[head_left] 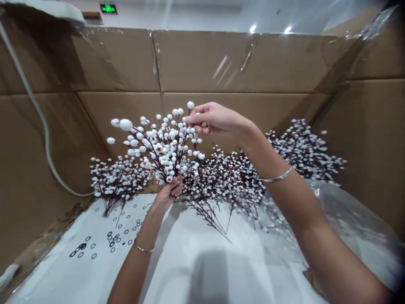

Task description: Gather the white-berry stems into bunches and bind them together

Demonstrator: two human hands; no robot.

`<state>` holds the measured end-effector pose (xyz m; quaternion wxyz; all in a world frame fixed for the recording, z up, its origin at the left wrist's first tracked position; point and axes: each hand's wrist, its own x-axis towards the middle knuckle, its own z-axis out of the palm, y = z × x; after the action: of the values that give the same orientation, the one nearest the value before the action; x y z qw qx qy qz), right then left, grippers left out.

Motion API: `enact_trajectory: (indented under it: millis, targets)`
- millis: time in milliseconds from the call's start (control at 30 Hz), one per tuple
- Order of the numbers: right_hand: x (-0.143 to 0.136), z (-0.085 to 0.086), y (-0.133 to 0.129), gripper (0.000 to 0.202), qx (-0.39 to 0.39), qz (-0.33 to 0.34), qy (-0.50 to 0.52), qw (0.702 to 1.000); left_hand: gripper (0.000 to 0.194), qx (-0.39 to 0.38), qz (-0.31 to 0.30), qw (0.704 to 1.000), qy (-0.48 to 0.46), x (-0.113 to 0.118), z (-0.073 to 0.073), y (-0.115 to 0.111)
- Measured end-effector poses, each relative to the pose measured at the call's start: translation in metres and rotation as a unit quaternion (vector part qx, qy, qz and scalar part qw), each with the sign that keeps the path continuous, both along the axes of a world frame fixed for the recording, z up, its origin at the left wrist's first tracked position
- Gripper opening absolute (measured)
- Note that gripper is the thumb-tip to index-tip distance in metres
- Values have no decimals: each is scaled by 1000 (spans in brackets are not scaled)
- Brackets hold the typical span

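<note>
A bunch of dark stems with white berries [167, 147] stands upright above the table. My left hand [171, 192] is wrapped round the lower stems of this bunch. At the bunch's upper right, my right hand [210, 118] pinches a berry stem between thumb and fingers; its other fingers are curled. Small black rings [114, 240] lie scattered on the white surface, left of my left forearm. Behind my hands, more white-berry stems [228, 173] are heaped along the back of the table.
A smaller pile of berry stems [118, 181] lies at the left, and another pile [303, 152] rises at the back right. Clear plastic wrap [348, 215] covers the right side. Cardboard walls [234, 63] surround the white table [177, 270]. A pale cable [46, 126] hangs at the left.
</note>
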<state>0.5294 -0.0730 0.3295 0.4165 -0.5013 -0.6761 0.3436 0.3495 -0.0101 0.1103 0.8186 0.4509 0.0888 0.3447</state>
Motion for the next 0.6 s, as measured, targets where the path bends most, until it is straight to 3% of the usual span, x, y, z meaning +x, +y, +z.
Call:
enact_trajectory:
  millis: [200, 600]
  targets:
    - [12, 6, 1, 23, 7, 19, 58, 998, 46, -26, 14, 999, -32, -3, 7, 2]
    - [65, -13, -12, 23, -7, 129, 107, 986, 34, -48, 39, 996, -65, -30, 22, 19]
